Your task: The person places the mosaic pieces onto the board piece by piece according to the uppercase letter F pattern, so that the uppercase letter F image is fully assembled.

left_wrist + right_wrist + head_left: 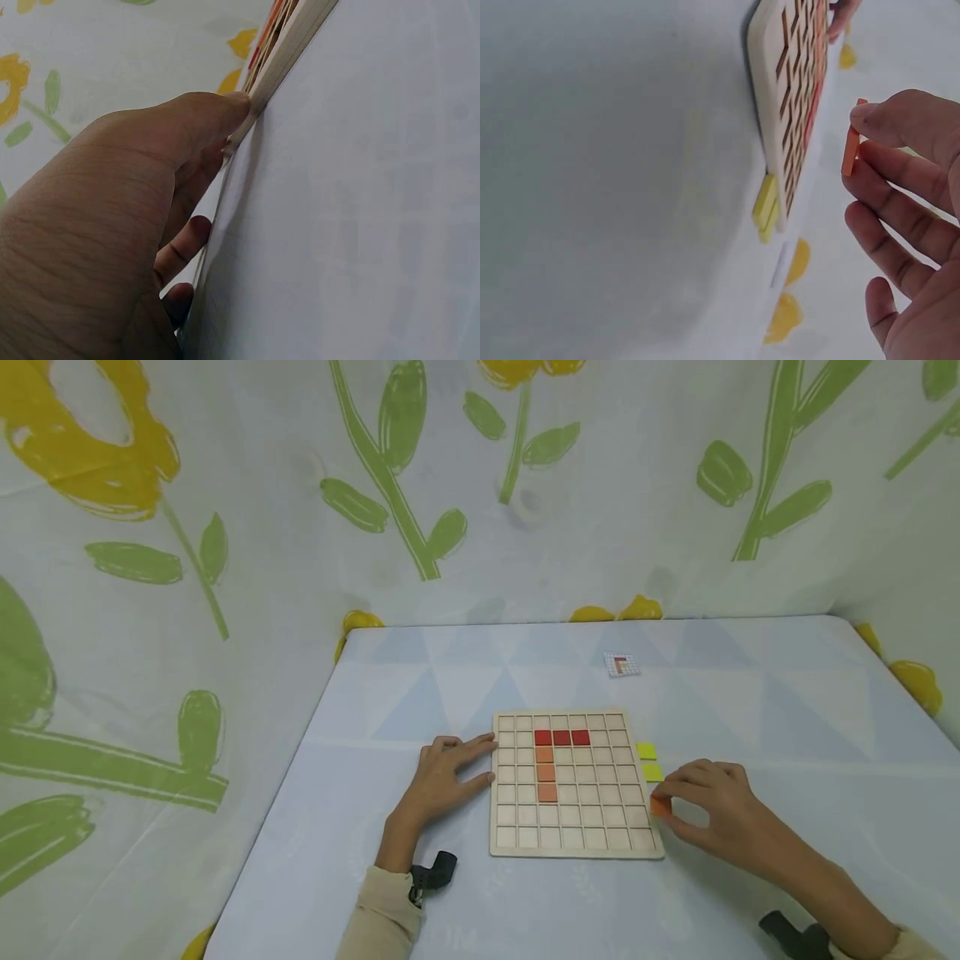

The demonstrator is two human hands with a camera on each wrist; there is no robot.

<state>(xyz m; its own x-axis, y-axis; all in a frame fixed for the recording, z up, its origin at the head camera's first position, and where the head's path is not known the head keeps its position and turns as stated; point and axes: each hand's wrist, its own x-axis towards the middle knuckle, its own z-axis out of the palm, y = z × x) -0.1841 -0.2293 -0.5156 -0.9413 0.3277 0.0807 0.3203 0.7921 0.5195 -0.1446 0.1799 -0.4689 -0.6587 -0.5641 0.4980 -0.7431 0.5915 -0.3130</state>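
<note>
A wooden grid board lies flat on the table, holding a row of three red tiles and a column of three orange tiles beneath the leftmost red one. Thumb and fingertips of my left hand touch the board's left edge; the left wrist view shows the thumb against its side. My right hand pinches another orange tile between thumb and fingers, just off the board's right edge. In the right wrist view that tile is held on edge, above the table, with the other fingers loosely spread.
Two yellow tiles lie beside the board's right edge, close to my right hand. Farther back is a small card printed with a coloured grid pattern. A flower-patterned cloth rises behind and left of the table.
</note>
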